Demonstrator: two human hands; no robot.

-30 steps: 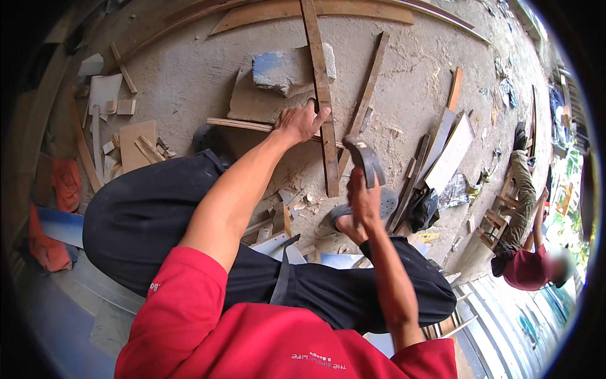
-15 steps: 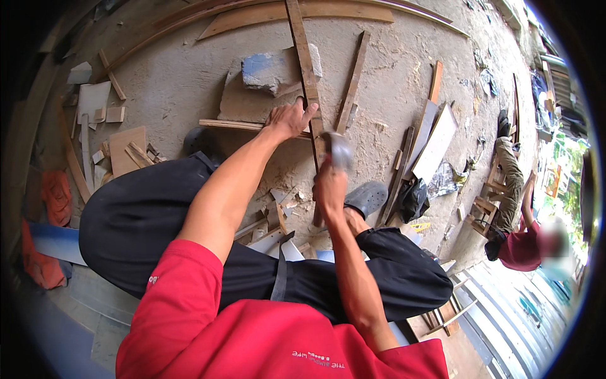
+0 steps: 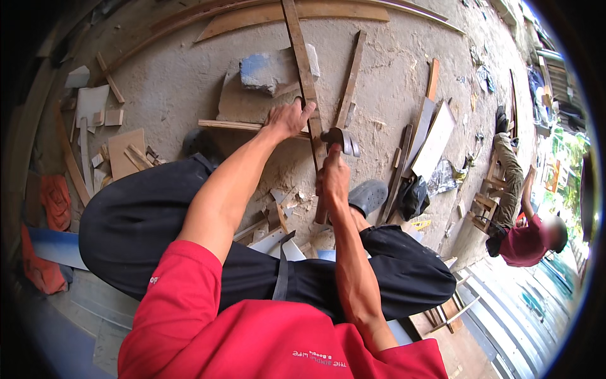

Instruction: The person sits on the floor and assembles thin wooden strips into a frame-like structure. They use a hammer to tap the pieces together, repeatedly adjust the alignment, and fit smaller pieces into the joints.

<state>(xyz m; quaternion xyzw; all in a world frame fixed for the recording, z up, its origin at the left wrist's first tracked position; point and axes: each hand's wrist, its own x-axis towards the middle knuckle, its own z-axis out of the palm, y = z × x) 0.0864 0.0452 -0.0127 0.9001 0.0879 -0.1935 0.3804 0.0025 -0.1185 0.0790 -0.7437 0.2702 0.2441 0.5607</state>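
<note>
My left hand is closed on a long, narrow wooden strip, its thumb lying along the strip's right edge. The strip runs from the far edge of the view down toward my lap, passing over a concrete block with a blue-painted patch. A claw hammer is gripped in my right hand; its metal head shows just beside the strip, nearer to me than my left hand. Most of the handle is hidden by my fingers. A thin wooden batten lies crosswise by my left wrist.
Loose boards lie around: one strip right of the block, a white panel farther right, and a long plank at the far side. Orange cloth lies at left. Another person sits at the right among wooden pieces.
The hammer head has risen slightly away from me and turned, and its claw now shows sharply instead of blurred. My right hand moved with it. My left hand and the strip stay almost in place.
</note>
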